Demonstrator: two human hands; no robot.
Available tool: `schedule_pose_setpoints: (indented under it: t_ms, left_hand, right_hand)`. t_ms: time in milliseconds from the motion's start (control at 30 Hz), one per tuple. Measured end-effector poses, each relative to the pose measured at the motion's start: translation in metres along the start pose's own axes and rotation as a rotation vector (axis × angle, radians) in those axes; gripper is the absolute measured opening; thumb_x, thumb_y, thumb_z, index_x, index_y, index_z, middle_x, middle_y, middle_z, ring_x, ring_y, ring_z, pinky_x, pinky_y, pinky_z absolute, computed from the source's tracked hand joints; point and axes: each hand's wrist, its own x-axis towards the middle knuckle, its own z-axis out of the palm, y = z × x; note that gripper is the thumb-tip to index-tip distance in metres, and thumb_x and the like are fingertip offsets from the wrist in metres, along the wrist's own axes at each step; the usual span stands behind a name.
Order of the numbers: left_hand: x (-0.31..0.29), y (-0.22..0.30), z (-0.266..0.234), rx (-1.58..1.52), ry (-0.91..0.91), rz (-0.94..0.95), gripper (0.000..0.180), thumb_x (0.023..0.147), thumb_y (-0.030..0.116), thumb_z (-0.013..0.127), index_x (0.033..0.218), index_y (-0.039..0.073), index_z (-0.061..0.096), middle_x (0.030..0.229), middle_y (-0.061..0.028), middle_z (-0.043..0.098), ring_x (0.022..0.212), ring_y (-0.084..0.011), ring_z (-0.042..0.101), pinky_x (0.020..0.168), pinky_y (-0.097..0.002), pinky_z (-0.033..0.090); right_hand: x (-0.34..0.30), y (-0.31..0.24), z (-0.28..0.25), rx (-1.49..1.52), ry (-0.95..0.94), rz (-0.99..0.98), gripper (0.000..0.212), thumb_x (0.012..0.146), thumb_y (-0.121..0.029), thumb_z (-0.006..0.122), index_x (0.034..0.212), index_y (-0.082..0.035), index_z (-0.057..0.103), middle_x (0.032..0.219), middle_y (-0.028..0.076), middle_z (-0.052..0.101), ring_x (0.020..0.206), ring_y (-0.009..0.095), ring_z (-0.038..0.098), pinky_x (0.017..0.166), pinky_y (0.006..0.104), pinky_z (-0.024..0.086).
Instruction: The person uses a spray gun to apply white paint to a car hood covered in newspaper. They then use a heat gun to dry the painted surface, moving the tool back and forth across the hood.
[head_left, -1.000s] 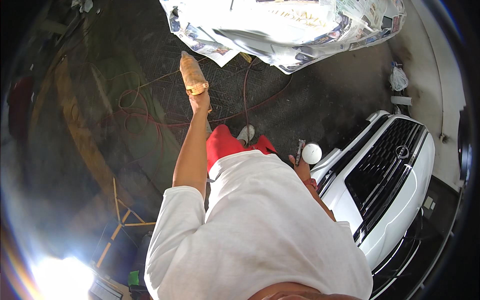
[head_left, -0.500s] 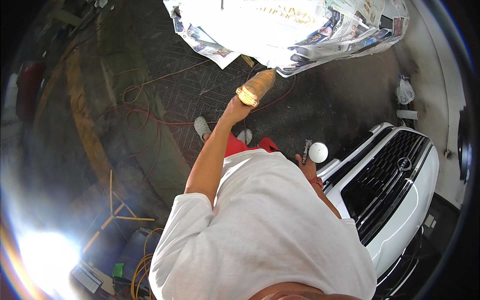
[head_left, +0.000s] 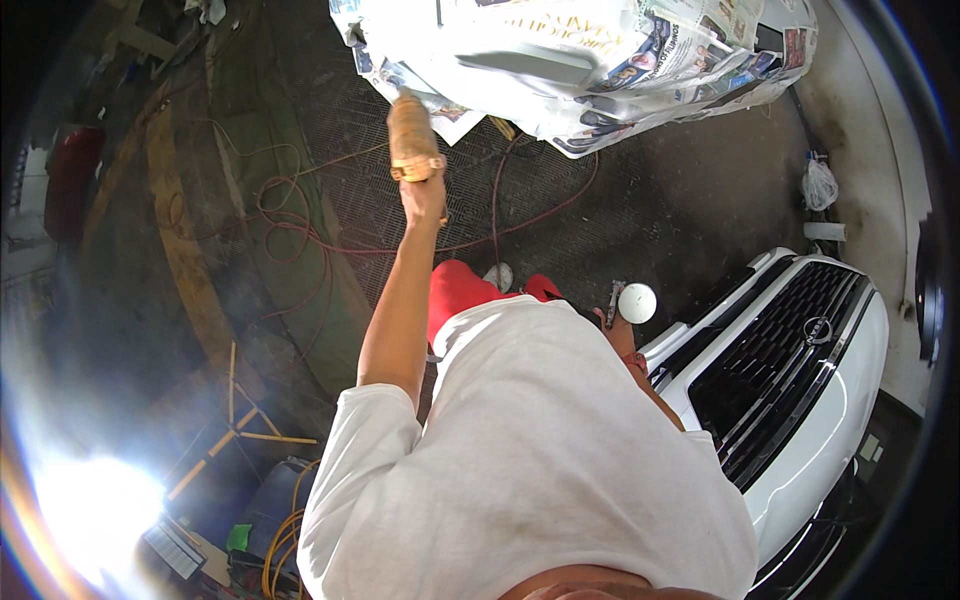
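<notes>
My left hand [head_left: 424,203] is closed around the handle of a worn yellow-brown heat gun [head_left: 412,138]. Its narrow end points away from me, close to the lower left edge of a large, bright panel wrapped in newspaper [head_left: 690,70]. I cannot see whether the two touch. Low at my right side, my right hand [head_left: 620,335] grips a spray gun [head_left: 612,300] with a round white cup [head_left: 637,303]. The hand and my body hide most of the spray gun's body.
To my right stands a white car front [head_left: 810,430] with a black grille [head_left: 775,365]. Red hose [head_left: 545,222] loops over the dark floor. At lower left are a glaring lamp [head_left: 100,515], a thin yellow stand [head_left: 235,430] and coiled yellow cable [head_left: 285,550]. A plastic bag [head_left: 820,187] hangs by the right wall.
My left hand has swung the heat gun leftward and slightly farther out, and its narrow end has turned from right to slightly left. My left shoe has gone out of sight. The right hand has barely moved.
</notes>
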Motion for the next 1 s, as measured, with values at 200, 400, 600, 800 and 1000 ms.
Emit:
schedule_pose_setpoints:
  t_ms: [200,400,600,800,1000]
  left_hand:
    - [-0.059,0.038,0.038,-0.056,-0.446,0.109,0.055,0.086,0.027,0.083,0.130,0.001,0.063,0.118,-0.0180,0.073,0.109,-0.0306,0.070,0.095,-0.0403,0.054]
    - [-0.071,0.074,0.035,0.072,-0.702,0.095,0.060,0.086,0.028,0.083,0.134,0.000,0.060,0.125,-0.0163,0.070,0.117,-0.0275,0.066,0.102,-0.0381,0.051]
    - [-0.027,0.034,0.007,-0.102,-0.355,0.020,0.062,0.085,0.030,0.086,0.131,-0.002,0.058,0.114,-0.0136,0.068,0.102,-0.0228,0.064,0.090,-0.0350,0.052]
    - [-0.014,0.077,-0.009,-0.121,-0.108,0.076,0.027,0.091,0.024,0.080,0.099,0.003,0.065,0.080,-0.0006,0.062,0.075,-0.0105,0.059,0.065,-0.0284,0.049]
    - [-0.034,0.071,0.033,-0.026,-0.321,0.034,0.036,0.088,0.023,0.085,0.110,0.003,0.064,0.090,-0.0041,0.065,0.074,-0.0115,0.061,0.063,-0.0275,0.052]
  right_hand:
    - [0.002,0.007,0.004,0.023,0.053,-0.081,0.066,0.098,-0.046,0.067,0.135,0.006,0.054,0.128,0.037,0.060,0.122,0.055,0.054,0.103,0.0546,0.046]
    - [0.004,0.001,0.007,0.024,0.080,-0.081,0.065,0.098,-0.048,0.067,0.133,0.006,0.056,0.129,0.036,0.060,0.120,0.056,0.056,0.100,0.0558,0.047]
    - [0.004,-0.002,0.004,0.025,0.037,-0.084,0.065,0.098,-0.049,0.067,0.131,0.006,0.057,0.122,0.036,0.063,0.112,0.056,0.059,0.093,0.0574,0.050]
    - [-0.001,0.022,0.019,-0.014,0.050,-0.101,0.064,0.098,-0.048,0.067,0.132,0.005,0.056,0.121,0.037,0.063,0.111,0.056,0.059,0.093,0.0572,0.050]
    - [0.000,0.022,0.021,-0.001,0.070,-0.122,0.064,0.098,-0.048,0.066,0.133,0.004,0.056,0.122,0.036,0.063,0.112,0.056,0.059,0.095,0.0565,0.050]
